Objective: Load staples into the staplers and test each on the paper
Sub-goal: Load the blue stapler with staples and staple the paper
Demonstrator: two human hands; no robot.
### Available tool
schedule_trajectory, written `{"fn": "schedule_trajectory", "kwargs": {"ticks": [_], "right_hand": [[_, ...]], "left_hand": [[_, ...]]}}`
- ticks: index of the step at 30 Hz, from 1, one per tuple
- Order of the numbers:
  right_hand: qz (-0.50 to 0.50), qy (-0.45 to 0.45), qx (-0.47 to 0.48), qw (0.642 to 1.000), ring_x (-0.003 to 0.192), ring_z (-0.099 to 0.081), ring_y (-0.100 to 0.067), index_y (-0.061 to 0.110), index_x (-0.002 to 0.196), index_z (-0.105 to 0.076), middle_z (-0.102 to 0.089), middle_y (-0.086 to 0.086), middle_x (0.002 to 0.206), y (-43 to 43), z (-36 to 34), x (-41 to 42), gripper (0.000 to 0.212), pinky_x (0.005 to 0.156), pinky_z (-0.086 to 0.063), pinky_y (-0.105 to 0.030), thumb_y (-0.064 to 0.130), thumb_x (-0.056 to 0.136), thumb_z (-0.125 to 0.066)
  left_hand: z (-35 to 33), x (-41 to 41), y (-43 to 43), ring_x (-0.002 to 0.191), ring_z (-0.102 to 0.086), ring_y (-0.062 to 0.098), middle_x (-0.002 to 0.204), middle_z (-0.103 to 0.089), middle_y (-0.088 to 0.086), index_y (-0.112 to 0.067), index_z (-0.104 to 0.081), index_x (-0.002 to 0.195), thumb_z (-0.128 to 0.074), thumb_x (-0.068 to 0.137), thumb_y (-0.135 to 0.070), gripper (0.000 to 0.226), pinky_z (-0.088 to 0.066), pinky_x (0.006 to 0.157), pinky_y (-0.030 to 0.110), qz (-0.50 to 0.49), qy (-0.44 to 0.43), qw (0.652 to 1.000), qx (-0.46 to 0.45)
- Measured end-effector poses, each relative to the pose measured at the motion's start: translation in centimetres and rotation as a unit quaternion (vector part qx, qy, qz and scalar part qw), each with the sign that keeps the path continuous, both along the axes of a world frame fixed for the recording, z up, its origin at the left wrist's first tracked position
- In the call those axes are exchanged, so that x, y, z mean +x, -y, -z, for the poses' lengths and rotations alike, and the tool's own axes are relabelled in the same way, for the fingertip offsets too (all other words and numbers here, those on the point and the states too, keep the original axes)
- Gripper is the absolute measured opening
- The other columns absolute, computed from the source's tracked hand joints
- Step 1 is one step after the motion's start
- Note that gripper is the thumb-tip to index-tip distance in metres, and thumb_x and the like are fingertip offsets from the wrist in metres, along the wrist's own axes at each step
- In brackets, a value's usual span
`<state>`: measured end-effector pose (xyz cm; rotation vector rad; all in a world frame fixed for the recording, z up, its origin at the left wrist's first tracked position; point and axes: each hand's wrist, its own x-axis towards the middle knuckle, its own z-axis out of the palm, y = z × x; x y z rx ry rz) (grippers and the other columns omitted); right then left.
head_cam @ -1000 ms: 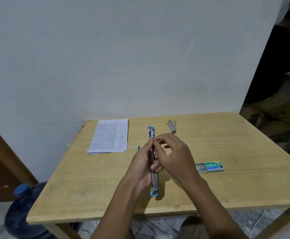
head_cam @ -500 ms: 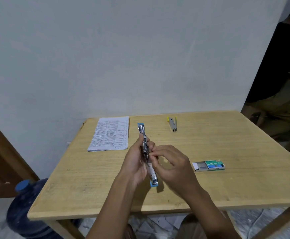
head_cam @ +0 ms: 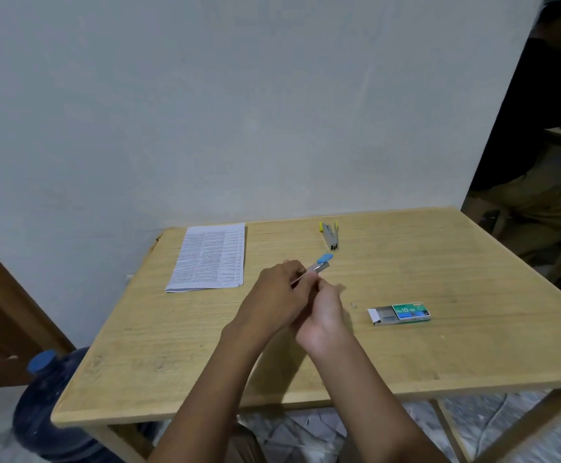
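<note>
Printed paper (head_cam: 209,257) lies at the table's (head_cam: 172,345) far left; left hand (head_cam: 274,297) and right hand (head_cam: 322,310) meet mid-table, both clamped around the blue-tipped stapler (head_cam: 321,264); yellow-tipped stapler (head_cam: 330,235) lies behind; staple box (head_cam: 401,314) slid partly open, contents unclear.

On the table (head_cam: 172,362), the paper (head_cam: 210,257) is located rear left, one stapler (head_cam: 331,235) rear centre, the staple box (head_cam: 401,314) right; another stapler (head_cam: 321,264) is held above the centre.
</note>
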<state>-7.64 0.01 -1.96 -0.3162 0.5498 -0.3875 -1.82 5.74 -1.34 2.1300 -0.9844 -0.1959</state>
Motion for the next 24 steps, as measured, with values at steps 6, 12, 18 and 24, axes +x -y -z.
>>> {"fn": "schedule_trajectory", "kwargs": {"ticks": [6,12,18,24], "right_hand": [[0.077,0.021,0.046,0.996,0.087,-0.066,-0.026,0.008,0.105,-0.064,-0.067,-0.011,0.094,0.6,0.9,0.4,0.032,0.086,-0.052,-0.035,0.019,0.103,-0.034],[0.074,-0.193,-0.419,0.884,0.048,-0.034,-0.009,0.017,0.093,-0.057,-0.042,0.006,0.061,4.7,2.4,-1.5,0.026,0.049,-0.028,-0.026,0.010,0.098,-0.032],[-0.143,-0.364,-0.733,0.556,0.084,-0.059,-0.020,0.023,0.101,-0.058,-0.064,0.002,0.095,8.9,2.2,-3.0,0.026,0.076,-0.048,-0.035,0.020,0.098,-0.033],[-0.236,-0.390,-0.779,0.430,0.101,-0.061,-0.019,0.024,0.108,-0.066,-0.066,0.003,0.116,10.5,1.7,-2.8,0.026,0.089,-0.052,-0.038,0.024,0.097,-0.043]], "left_hand": [[-0.2,-0.6,0.0,0.053,-0.061,0.009,0.058,-0.067,-0.006,-0.011,-0.066,0.084,-0.053,0.099,-0.035,0.031,-0.044,0.052,0.022,-0.035,-0.129,0.980,-0.146],[0.7,0.0,-0.8,0.043,-0.033,0.015,0.054,-0.042,0.004,-0.008,-0.058,0.099,-0.050,0.101,-0.041,0.034,-0.026,0.043,0.024,0.000,-0.480,0.861,-0.169],[2.4,-0.4,-0.4,0.040,-0.033,0.013,0.054,-0.042,0.003,-0.006,-0.058,0.105,-0.044,0.103,-0.030,0.029,-0.025,0.039,0.022,0.006,-0.556,0.813,-0.173],[3.0,-1.2,0.2,0.039,-0.032,0.011,0.052,-0.041,0.002,-0.005,-0.057,0.104,-0.043,0.103,-0.026,0.025,-0.027,0.036,0.021,0.028,-0.600,0.776,-0.193]]}}
